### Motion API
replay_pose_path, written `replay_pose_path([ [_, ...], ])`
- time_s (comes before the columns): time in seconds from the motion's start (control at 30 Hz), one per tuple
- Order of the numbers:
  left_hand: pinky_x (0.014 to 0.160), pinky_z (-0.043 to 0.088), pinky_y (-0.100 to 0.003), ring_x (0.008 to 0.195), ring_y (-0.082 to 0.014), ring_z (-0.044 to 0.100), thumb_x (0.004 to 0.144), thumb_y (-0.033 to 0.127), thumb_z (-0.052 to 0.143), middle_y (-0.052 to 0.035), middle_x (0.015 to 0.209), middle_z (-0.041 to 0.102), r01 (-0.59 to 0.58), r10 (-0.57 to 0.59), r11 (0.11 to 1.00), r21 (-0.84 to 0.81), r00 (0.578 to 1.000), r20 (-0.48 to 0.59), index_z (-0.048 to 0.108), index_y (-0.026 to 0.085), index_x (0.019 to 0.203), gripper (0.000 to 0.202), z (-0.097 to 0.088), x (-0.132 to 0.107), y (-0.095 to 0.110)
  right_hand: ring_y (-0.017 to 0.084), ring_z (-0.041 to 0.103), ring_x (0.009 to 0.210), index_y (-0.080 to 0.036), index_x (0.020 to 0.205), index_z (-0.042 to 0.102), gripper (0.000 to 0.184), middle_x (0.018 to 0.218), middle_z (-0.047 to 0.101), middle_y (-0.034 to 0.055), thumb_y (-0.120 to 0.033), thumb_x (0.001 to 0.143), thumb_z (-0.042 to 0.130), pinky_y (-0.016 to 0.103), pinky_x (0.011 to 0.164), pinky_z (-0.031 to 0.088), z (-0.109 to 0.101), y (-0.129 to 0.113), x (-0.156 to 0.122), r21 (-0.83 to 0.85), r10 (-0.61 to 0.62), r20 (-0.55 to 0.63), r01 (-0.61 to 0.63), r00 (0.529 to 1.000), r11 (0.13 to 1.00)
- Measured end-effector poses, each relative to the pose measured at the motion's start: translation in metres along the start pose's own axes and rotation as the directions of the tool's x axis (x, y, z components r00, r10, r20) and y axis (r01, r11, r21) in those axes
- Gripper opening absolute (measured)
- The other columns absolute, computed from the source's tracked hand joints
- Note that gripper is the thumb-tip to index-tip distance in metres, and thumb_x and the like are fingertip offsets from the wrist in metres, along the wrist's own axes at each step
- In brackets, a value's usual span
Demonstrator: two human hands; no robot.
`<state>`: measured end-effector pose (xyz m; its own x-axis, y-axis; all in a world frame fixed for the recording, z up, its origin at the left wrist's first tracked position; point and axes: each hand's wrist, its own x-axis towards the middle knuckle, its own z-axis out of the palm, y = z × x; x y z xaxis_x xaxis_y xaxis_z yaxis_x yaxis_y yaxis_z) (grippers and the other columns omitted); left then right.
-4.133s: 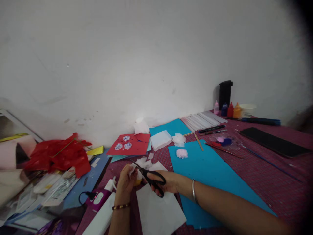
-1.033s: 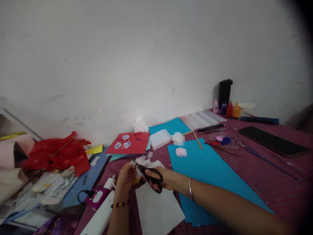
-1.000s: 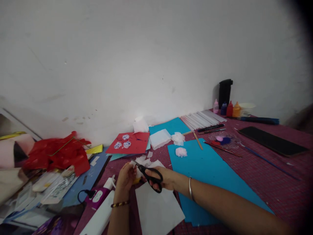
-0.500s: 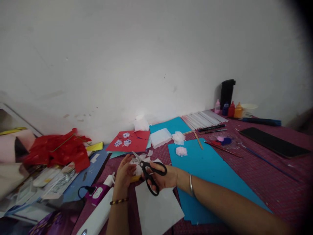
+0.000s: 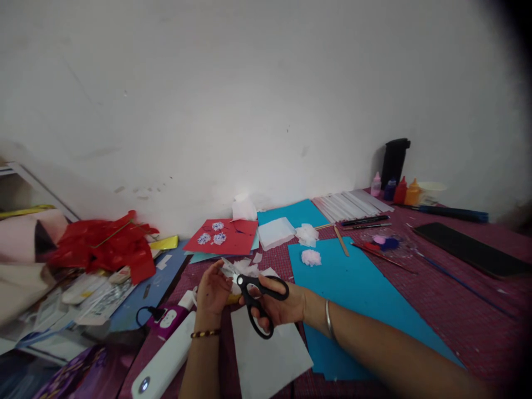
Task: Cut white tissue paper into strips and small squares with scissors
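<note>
Right now my right hand (image 5: 286, 305) is closed around the handles of the black scissors (image 5: 241, 283), fingers through the loops, and those loops stand apart from each other. The blades point away from this grip, up and to the left, with their tips at the curled fingers of my left hand (image 5: 213, 296). That hand is turned palm up just left of the scissors; I cannot tell whether its fingers pinch anything, since the blades and the pale paper behind them blur together there. White tissue scraps (image 5: 249, 268) lie in a loose heap directly beyond the scissors, and something yellow (image 5: 233, 299) shows between my two hands. Nearer to me, below the scissors, a white sheet (image 5: 268, 354) lies flat. To the right of my grip spreads a large blue sheet (image 5: 353, 282), and on its far corner sits a pale pink fluffy ball (image 5: 311, 257). Just past that I have a crumpled white tissue (image 5: 307, 235); beyond my left hand lies a red card (image 5: 241, 242) bearing three blue-flecked white tufts (image 5: 219, 238). Left of that hand rest a purple power strip (image 5: 169, 320) and a long white device (image 5: 166, 354).
</note>
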<state>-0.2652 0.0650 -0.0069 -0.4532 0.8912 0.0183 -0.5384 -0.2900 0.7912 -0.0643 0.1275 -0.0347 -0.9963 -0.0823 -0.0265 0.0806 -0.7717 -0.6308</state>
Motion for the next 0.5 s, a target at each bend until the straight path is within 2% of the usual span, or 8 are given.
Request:
replay_pose_path([
  [0.17,0.054,0.048,-0.021,0.058,-0.0102,0.061,0.059,0.016,0.073,0.0027,0.07,0.066,-0.073,0.073,0.99,0.124,0.997,0.01,0.065,0.017,0.093,0.034,0.003,-0.001,-0.002,0.013,0.061,0.059,-0.017,0.105,0.057,0.069,0.076,0.063,-0.0005,-0.076,0.069,0.061,0.029,0.063,0.044,0.0,0.005,0.004,-0.098,0.016,-0.024,-0.018,1.0,0.995],
  [0.3,0.055,0.046,-0.021,0.055,-0.0089,0.057,0.057,0.021,0.073,0.0064,0.063,0.06,-0.192,0.219,0.941,0.277,0.973,-0.069,0.062,0.019,0.093,0.038,-0.003,0.007,-0.004,0.013,0.061,0.058,-0.017,0.102,0.057,0.068,0.076,0.063,0.0002,-0.075,0.068,0.063,0.027,0.059,0.044,0.006,0.002,-0.007,-0.257,-0.038,-0.068,0.019,0.997,0.966],
  [0.4,0.052,0.043,-0.02,0.05,-0.0078,0.053,0.06,0.026,0.07,0.0082,0.062,0.056,-0.241,0.325,0.862,0.446,0.938,-0.122,0.06,0.02,0.095,0.036,-0.01,0.014,-0.007,0.013,0.059,0.057,-0.015,0.098,0.058,0.063,0.074,0.063,0.0015,-0.071,0.071,0.063,0.025,0.055,0.043,0.016,-0.013,-0.038,-0.395,-0.183,-0.108,0.127,0.977,0.91],
  [0.43,0.053,0.043,-0.021,0.053,-0.0086,0.055,0.061,0.027,0.068,0.007,0.066,0.058,-0.251,0.358,0.823,0.509,0.925,-0.123,0.06,0.02,0.096,0.037,-0.012,0.015,-0.009,0.012,0.059,0.058,-0.015,0.099,0.058,0.058,0.076,0.063,0.0018,-0.067,0.073,0.064,0.024,0.055,0.042,0.02,-0.02,-0.053,-0.417,-0.217,-0.126,0.147,0.968,0.897],
  [0.5,0.059,0.047,-0.025,0.064,-0.0119,0.06,0.063,0.027,0.067,0.0022,0.077,0.063,-0.272,0.428,0.716,0.643,0.899,-0.097,0.061,0.019,0.096,0.034,-0.014,0.015,-0.011,0.011,0.056,0.058,-0.014,0.103,0.058,0.052,0.076,0.062,0.0015,-0.06,0.08,0.063,0.023,0.053,0.041,0.027,-0.033,-0.085,-0.553,-0.337,-0.16,0.199,0.928,0.809],
])
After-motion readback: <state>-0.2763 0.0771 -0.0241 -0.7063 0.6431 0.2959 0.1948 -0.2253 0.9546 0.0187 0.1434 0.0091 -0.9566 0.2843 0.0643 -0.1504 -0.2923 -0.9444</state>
